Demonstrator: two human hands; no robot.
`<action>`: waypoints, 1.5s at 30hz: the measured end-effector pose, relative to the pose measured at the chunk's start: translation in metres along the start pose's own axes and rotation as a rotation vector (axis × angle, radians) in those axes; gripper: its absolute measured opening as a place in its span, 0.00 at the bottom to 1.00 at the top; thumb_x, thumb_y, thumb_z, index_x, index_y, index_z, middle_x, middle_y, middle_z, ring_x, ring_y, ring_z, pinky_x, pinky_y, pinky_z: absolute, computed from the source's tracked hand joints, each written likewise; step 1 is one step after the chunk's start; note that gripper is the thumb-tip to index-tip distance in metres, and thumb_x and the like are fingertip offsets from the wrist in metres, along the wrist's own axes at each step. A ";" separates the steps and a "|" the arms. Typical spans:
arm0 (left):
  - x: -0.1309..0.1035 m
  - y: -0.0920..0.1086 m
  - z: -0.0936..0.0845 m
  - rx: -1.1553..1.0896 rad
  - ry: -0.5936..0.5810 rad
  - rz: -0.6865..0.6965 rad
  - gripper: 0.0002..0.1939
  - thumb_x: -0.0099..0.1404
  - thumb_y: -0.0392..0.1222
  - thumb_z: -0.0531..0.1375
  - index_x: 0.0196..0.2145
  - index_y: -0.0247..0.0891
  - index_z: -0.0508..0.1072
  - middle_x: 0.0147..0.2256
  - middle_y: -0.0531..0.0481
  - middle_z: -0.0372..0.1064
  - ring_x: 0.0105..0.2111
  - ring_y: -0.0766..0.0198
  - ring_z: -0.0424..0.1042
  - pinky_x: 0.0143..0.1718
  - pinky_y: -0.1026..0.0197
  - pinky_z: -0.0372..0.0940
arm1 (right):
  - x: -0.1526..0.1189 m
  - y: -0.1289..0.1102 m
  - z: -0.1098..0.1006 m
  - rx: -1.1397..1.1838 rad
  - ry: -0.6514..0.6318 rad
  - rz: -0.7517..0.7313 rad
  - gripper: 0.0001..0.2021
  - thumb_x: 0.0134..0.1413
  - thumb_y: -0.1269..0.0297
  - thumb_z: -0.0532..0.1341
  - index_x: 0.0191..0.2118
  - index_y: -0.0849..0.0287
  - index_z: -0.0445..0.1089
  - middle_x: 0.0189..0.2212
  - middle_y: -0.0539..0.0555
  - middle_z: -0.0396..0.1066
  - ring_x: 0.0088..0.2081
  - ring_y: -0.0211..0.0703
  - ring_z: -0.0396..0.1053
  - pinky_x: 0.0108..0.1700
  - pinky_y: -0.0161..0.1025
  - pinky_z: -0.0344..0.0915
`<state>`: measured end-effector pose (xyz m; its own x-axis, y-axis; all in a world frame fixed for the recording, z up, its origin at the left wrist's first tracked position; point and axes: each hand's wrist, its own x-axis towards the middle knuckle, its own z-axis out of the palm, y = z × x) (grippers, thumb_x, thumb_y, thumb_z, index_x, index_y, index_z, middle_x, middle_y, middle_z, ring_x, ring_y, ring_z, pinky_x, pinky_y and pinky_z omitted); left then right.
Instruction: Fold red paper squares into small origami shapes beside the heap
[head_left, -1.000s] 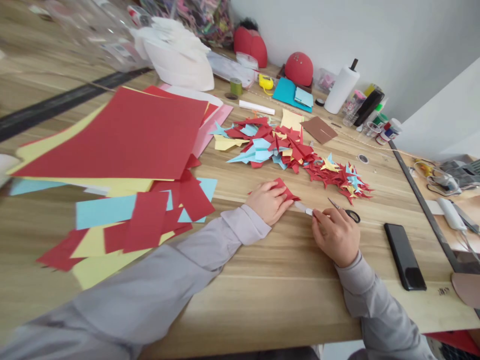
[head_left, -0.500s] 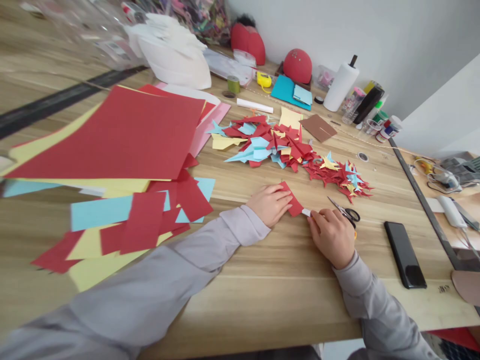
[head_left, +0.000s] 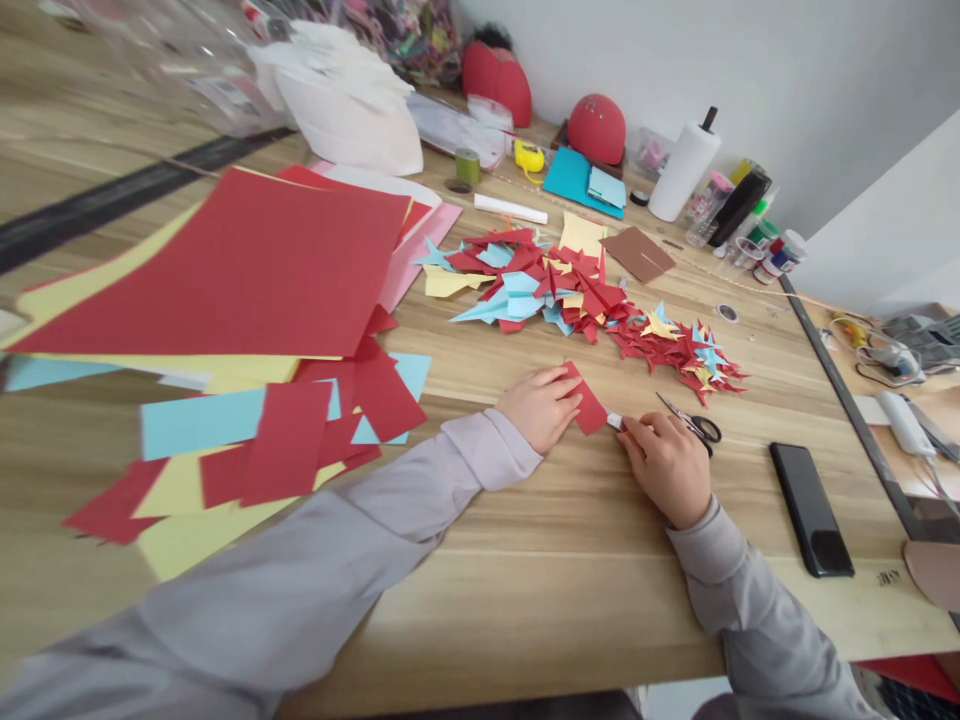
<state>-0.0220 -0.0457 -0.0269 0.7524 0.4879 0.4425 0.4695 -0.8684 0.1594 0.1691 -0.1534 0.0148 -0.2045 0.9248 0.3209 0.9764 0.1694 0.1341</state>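
Note:
My left hand [head_left: 538,408] lies flat, fingers stretched out, on a small red paper piece [head_left: 589,402] and presses it to the wooden table. Closed fingers of my right hand [head_left: 666,462] grip what looks like a utility knife [head_left: 615,421]; only its short, pale, flat tip shows at the paper's lower right corner, and the handle is hidden in the fist. Just beyond that hand lie black-handled scissors [head_left: 694,422]. Behind both hands stretches a pile of folded red, blue and yellow paper shapes [head_left: 581,295].
At left, large red sheets [head_left: 247,270] overlap cut paper strips [head_left: 285,440]. A black phone [head_left: 811,510] lies at right. Along the back stand a yellow tape measure [head_left: 529,157], a white roll [head_left: 683,172] and several bottles and jars. A brown card [head_left: 639,255] lies behind the pile.
Almost nothing differs. Both hands keep their places, and the tool's tip has shifted very slightly at the red paper's corner.

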 end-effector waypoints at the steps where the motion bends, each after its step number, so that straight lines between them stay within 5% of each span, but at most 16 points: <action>1: 0.000 0.000 0.000 0.002 0.000 -0.003 0.17 0.66 0.41 0.49 0.39 0.34 0.76 0.47 0.40 0.71 0.50 0.51 0.66 0.49 0.47 0.65 | 0.000 0.000 0.000 0.001 0.003 0.000 0.09 0.58 0.62 0.56 0.38 0.56 0.73 0.29 0.53 0.70 0.32 0.40 0.63 0.33 0.36 0.54; 30: -0.003 -0.017 0.010 -0.035 0.105 0.119 0.15 0.65 0.40 0.51 0.39 0.34 0.77 0.46 0.43 0.72 0.50 0.54 0.68 0.50 0.50 0.66 | 0.001 0.010 0.002 0.117 -0.034 0.009 0.10 0.58 0.60 0.57 0.39 0.53 0.75 0.31 0.53 0.70 0.32 0.39 0.65 0.35 0.36 0.57; 38: -0.002 -0.010 0.006 -0.084 0.077 0.040 0.28 0.53 0.61 0.61 0.37 0.31 0.77 0.46 0.38 0.72 0.51 0.48 0.66 0.52 0.49 0.64 | 0.002 0.013 0.005 0.159 -0.023 0.032 0.11 0.58 0.61 0.56 0.41 0.54 0.75 0.32 0.55 0.70 0.33 0.40 0.65 0.37 0.36 0.59; 45: -0.002 -0.012 0.006 -0.027 0.083 0.091 0.17 0.65 0.47 0.53 0.37 0.33 0.77 0.45 0.41 0.73 0.50 0.52 0.68 0.51 0.50 0.65 | 0.003 0.007 0.009 0.144 0.020 -0.004 0.12 0.59 0.61 0.55 0.40 0.55 0.75 0.31 0.54 0.69 0.33 0.40 0.63 0.37 0.37 0.59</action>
<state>-0.0261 -0.0353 -0.0349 0.7499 0.3991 0.5276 0.3875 -0.9114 0.1388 0.1761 -0.1461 0.0083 -0.2085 0.9173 0.3393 0.9751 0.2218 -0.0005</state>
